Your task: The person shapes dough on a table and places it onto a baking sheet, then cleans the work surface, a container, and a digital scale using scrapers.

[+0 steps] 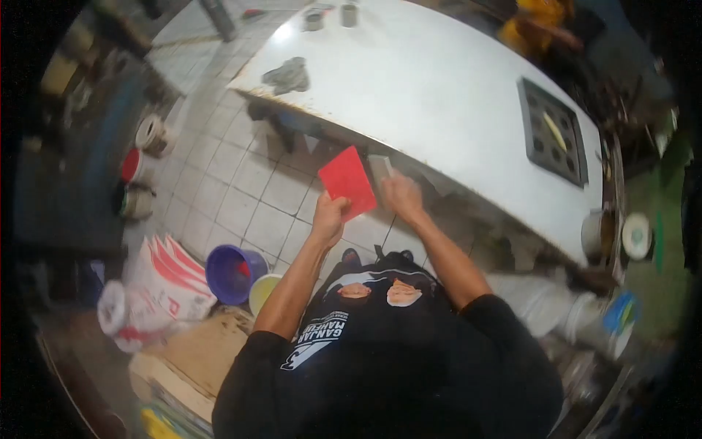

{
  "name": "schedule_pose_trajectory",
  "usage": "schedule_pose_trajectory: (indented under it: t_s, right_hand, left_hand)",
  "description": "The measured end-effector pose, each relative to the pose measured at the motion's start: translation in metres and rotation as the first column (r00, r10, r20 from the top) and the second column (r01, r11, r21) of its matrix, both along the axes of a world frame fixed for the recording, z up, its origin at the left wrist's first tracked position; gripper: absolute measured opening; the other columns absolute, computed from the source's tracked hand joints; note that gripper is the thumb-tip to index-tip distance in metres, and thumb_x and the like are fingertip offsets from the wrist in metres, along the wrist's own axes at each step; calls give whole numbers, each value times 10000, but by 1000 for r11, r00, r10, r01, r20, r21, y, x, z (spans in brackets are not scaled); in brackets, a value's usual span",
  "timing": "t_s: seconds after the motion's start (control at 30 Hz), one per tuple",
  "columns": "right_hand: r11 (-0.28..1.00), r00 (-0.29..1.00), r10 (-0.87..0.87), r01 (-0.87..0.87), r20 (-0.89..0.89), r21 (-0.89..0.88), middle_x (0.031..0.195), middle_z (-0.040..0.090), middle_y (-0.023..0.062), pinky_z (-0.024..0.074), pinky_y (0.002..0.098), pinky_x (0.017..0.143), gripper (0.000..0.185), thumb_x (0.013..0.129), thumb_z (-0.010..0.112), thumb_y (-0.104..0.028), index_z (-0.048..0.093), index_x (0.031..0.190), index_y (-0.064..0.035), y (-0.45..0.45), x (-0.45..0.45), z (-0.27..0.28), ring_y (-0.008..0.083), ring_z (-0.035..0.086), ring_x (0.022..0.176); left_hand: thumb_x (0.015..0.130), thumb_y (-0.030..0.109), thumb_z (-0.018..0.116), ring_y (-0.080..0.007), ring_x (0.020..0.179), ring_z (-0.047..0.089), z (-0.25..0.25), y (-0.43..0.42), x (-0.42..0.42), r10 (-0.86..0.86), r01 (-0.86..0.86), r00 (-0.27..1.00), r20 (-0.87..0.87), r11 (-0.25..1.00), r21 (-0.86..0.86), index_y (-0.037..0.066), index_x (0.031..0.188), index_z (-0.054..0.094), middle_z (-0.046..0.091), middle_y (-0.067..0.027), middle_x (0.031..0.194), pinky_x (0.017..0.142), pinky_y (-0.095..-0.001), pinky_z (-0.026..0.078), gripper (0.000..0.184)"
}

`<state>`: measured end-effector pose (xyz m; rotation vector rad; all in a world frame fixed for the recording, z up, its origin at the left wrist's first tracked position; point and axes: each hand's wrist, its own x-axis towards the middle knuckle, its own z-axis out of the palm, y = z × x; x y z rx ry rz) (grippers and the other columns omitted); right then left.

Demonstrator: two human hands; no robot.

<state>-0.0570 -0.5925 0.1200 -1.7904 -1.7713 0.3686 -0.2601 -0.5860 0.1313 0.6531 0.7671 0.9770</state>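
Note:
My left hand (330, 217) is closed on the lower corner of a flat red plastic scraper (349, 179), with the thumb across its face. Close beside it, my right hand (402, 194) is closed around a greyish, flat-bladed scraper (379, 167), whose pale blade points away from me. The two scrapers are held near each other in front of my body, just short of the table's near edge. Most of the right hand's tool is covered by the fingers.
A long white table (409, 80) stands ahead, bearing a grey cloth (287, 75) and a dark tray (534, 139) with round hollows. On the floor to the left are a purple bucket (219, 274) and red-and-white sacks (172, 289). Another person (537, 29) is across the table.

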Motion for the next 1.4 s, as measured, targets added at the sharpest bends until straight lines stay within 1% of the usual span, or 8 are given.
schedule_pose_trajectory:
  t_s: [0.27,0.43,0.73,0.87,1.07,1.27,1.33,1.4]
  right_hand:
    - [851,833,-505,435,-227,-294,1020,683,272,507,508,863,427,911,572,-371,655,1160,-34,-136,156,-53,468,635,1013]
    - [654,582,-754,615,-305,-442,820,704,119,500,386,680,291,924,625,-206,671,1002,71,-239,205,-109,191,652,736]
    - [476,375,-867,819,-329,-321,1042,701,238,498,428,848,360,938,597,-192,622,1146,101,-314,225,-66,340,684,951]
    - [253,138,-946,880,-293,-402,1089,691,251,487,442,907,417,974,586,-246,618,1169,122,-311,210,-60,351,668,1017]
    - [70,-127,-947,815,-296,-575,954,692,239,504,420,817,338,954,618,-293,660,1107,5,-317,163,-76,343,669,872]
    - [-311,-460,-844,839,-276,-448,1007,688,271,510,463,839,555,921,624,-442,612,1185,46,-395,76,-67,395,682,925]
    - [-668,-728,-685,647,-37,-367,1165,648,285,508,467,864,630,905,641,-453,576,1269,58,-429,29,-100,360,674,1011]
    - [-631,-892,-411,429,-191,-646,1286,597,246,505,450,913,635,916,645,-425,528,1365,9,-453,-5,-75,334,632,1116]
  left_hand:
    - [903,-56,574,-166,986,647,-18,31,119,-95,113,975,-200,991,78,34,1290,529,654,-73,1127,839,-316,543,400]
    - [793,2,648,-134,795,615,-45,59,184,-51,92,863,-502,994,57,9,1151,593,653,-58,964,689,-303,516,362]
    - [757,-53,564,-150,687,562,-14,390,194,728,-690,674,-126,682,242,45,929,598,612,-45,811,608,-324,467,201]
    - [820,33,604,-166,813,596,-21,418,222,303,-97,795,-525,919,383,33,1312,546,663,-77,995,707,-314,506,496]
    - [874,22,663,-272,1030,639,-139,285,350,-357,432,871,-338,884,179,0,1443,421,630,-164,1214,856,-415,569,618]
    - [831,234,759,-305,936,648,-209,273,414,-229,460,803,-550,825,328,-41,1362,477,655,-199,1091,775,-422,559,661]
    - [845,395,747,-356,929,655,-210,288,420,215,569,578,-787,586,577,-43,1371,464,646,-228,1111,783,-470,562,741]
    - [860,496,708,-409,1044,620,-151,251,427,199,576,254,-947,755,313,-49,1388,446,606,-254,1200,851,-529,540,802]
